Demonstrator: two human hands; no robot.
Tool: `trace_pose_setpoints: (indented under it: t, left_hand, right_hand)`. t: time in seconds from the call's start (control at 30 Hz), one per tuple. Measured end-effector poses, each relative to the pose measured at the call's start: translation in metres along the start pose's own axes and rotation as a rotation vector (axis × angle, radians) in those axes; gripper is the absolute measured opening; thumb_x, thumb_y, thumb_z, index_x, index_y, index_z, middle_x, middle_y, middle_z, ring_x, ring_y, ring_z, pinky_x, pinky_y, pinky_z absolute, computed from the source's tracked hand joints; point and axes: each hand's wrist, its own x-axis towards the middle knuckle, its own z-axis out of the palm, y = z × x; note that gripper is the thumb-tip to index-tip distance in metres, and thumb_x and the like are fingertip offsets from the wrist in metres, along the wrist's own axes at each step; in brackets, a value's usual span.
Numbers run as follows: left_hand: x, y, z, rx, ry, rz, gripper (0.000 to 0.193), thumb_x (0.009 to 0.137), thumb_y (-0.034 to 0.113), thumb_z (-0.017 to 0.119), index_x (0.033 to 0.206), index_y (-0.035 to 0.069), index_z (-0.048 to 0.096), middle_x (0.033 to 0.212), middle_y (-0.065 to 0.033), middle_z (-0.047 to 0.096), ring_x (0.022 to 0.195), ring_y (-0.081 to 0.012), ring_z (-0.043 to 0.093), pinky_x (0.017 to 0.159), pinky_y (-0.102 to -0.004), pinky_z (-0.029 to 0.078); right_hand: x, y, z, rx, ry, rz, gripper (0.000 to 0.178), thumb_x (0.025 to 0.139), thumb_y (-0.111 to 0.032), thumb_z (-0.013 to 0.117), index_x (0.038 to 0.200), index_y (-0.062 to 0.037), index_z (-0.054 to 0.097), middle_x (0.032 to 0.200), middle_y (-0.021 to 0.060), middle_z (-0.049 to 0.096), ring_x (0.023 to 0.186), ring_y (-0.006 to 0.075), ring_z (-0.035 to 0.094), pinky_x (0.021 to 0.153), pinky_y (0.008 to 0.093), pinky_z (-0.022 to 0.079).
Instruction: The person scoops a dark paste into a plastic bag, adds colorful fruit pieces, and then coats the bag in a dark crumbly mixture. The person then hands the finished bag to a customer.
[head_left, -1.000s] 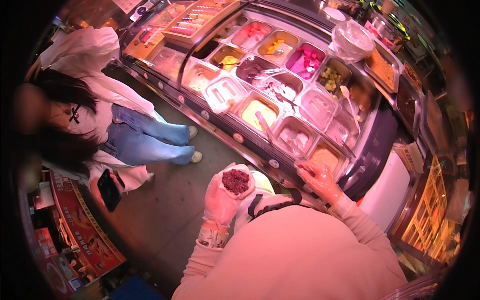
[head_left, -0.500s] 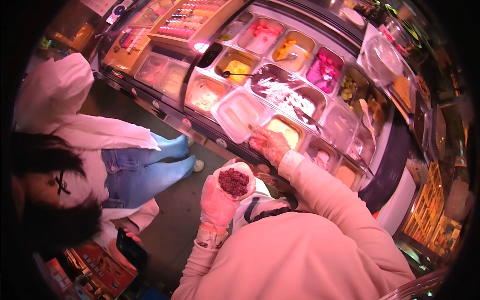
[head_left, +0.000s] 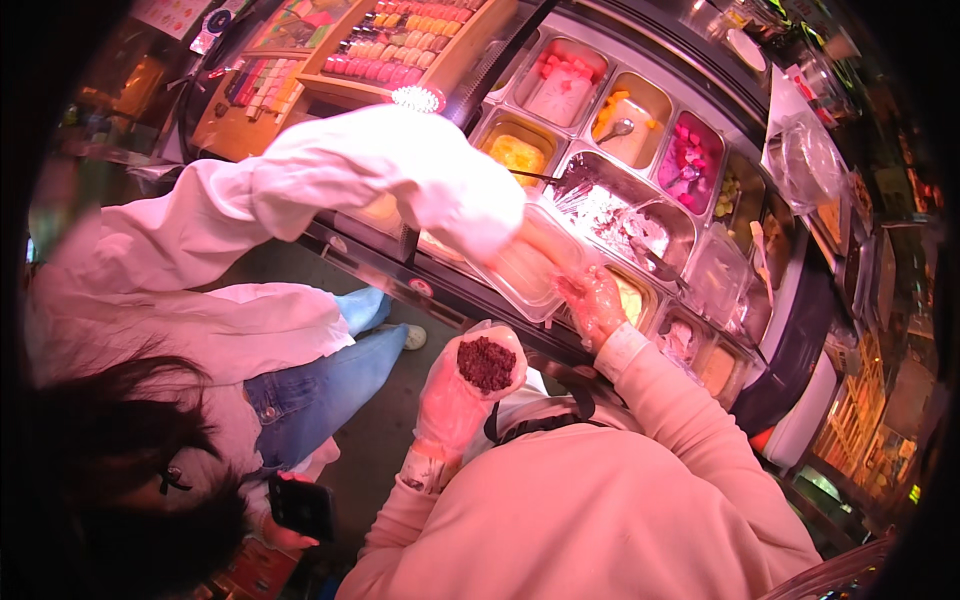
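Note:
My left hand [head_left: 452, 400], in a clear plastic glove, is closed around a pale, soft-looking round piece [head_left: 518, 372] topped with a dark purple, crumbly filling [head_left: 487, 364]. My right hand [head_left: 597, 308], gloved and smeared with something whitish, has its fingers on the right edge of a translucent plastic tub [head_left: 530, 268], seemingly pinching it. This tub rests tilted over the counter's front row of pans. Beside that hand is a steel pan of pale yellow cream [head_left: 628, 300]. Another person's white sleeve [head_left: 440, 180] reaches over the counter to the tub and hides that hand.
Steel pans hold pink cubes [head_left: 572, 70], orange pieces [head_left: 615, 115], magenta cubes [head_left: 688, 160] and yellow filling [head_left: 518, 155]. A film-covered pan [head_left: 610, 215] lies mid-counter. Macarons [head_left: 390, 45] fill a wooden tray at back left. The other person holds a phone [head_left: 300, 508].
The other person's arm has come across the counter to the plastic tub. The view has shifted, moving the counter rightward in the picture. Both my hands keep their holds.

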Motion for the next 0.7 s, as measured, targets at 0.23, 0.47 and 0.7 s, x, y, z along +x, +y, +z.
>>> trace_pose_setpoints:
  t: [0.23, 0.47, 0.7]
  left_hand:
    - [-0.006, 0.011, -0.017, -0.108, 0.054, -0.017, 0.059, 0.105, 0.044, 0.059, 0.142, -0.001, 0.052, 0.140, -0.0151, 0.060, 0.124, -0.0277, 0.061, 0.102, -0.0452, 0.053]
    - [-0.001, 0.016, -0.004, 0.129, 0.018, 0.026, 0.059, 0.105, 0.043, 0.048, 0.143, -0.003, 0.052, 0.123, -0.0128, 0.063, 0.100, -0.0226, 0.060, 0.077, -0.0337, 0.047]
    - [0.004, -0.003, -0.013, 0.113, 0.116, -0.030, 0.075, 0.104, 0.061, 0.048, 0.150, 0.002, 0.047, 0.134, -0.0128, 0.060, 0.115, -0.0258, 0.061, 0.094, -0.0383, 0.051]
  right_hand:
    - [-0.042, -0.048, 0.118, -0.017, -0.418, 0.021, 0.018, 0.104, -0.009, 0.059, 0.118, 0.0005, 0.066, 0.109, 0.0132, 0.070, 0.100, 0.0234, 0.070, 0.094, 0.0386, 0.058]
    - [0.073, 0.048, 0.122, -0.635, -0.384, -0.239, 0.025, 0.104, -0.014, 0.061, 0.125, -0.0009, 0.066, 0.114, 0.0132, 0.070, 0.105, 0.0210, 0.067, 0.097, 0.0383, 0.055]
    - [0.007, 0.042, 0.072, -0.333, -0.205, -0.138, 0.045, 0.096, -0.012, 0.074, 0.138, -0.0043, 0.061, 0.119, 0.0088, 0.070, 0.110, 0.0205, 0.065, 0.094, 0.0362, 0.056]
